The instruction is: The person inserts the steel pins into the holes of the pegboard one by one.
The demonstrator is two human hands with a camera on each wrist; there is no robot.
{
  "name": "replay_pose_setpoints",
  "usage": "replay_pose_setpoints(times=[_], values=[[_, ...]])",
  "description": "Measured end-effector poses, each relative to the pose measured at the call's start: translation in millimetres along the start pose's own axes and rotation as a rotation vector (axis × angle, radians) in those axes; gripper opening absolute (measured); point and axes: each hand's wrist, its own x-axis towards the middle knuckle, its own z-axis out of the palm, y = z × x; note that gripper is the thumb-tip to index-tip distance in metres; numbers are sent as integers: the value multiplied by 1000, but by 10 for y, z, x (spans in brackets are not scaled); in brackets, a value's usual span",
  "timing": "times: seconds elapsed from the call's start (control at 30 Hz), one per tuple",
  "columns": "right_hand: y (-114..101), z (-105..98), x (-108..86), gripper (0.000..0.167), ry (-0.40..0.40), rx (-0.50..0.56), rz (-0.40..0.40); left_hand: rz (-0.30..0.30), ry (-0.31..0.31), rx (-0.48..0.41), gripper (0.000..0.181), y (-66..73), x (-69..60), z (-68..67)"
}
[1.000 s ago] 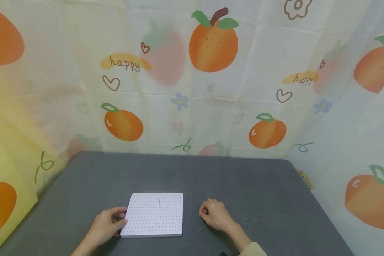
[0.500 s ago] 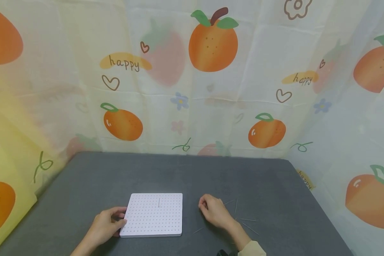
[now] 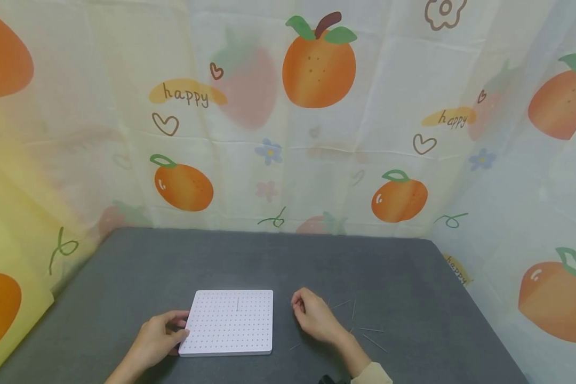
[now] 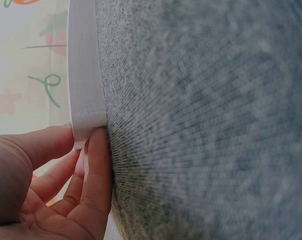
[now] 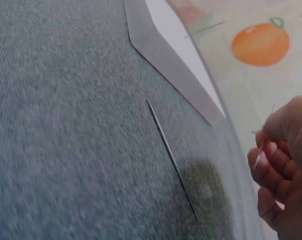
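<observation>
your right hand (image 3: 316, 317) pinches a needle (image 5: 259, 154), your left hand (image 3: 156, 340) grips the pegboard (image 3: 228, 325); slack pinch, needle could slip!

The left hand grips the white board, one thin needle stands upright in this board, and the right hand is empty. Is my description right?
Not fully: the right hand is not empty; it pinches a needle, as the right wrist view shows. The left hand does grip the white board, and one upright needle stands in it.
</observation>
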Motion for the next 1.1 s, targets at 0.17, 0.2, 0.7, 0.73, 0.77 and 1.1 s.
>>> replay_pose_setpoints(times=[0.17, 0.2, 0.7, 0.73, 0.77, 1.1], values=[[-45, 32, 13, 11, -3, 48, 2, -2, 0, 1, 43, -11, 5, 3], [-54, 36, 16, 11, -1, 57, 4, -2, 0, 1, 43, -13, 5, 4], [-232, 152, 74, 15, -13, 171, 20, 11, 6, -7, 43, -4, -26, -13], [-250, 165, 78, 15, -15, 176, 26, 11, 6, -5, 43, -5, -24, -13], [-269, 174, 81, 15, -15, 181, 30, 11, 6, -2, 43, -7, -22, -12], [-363, 284, 116, 14, 64, 220, 32, 19, 4, -18, 43, -12, -13, -6]])
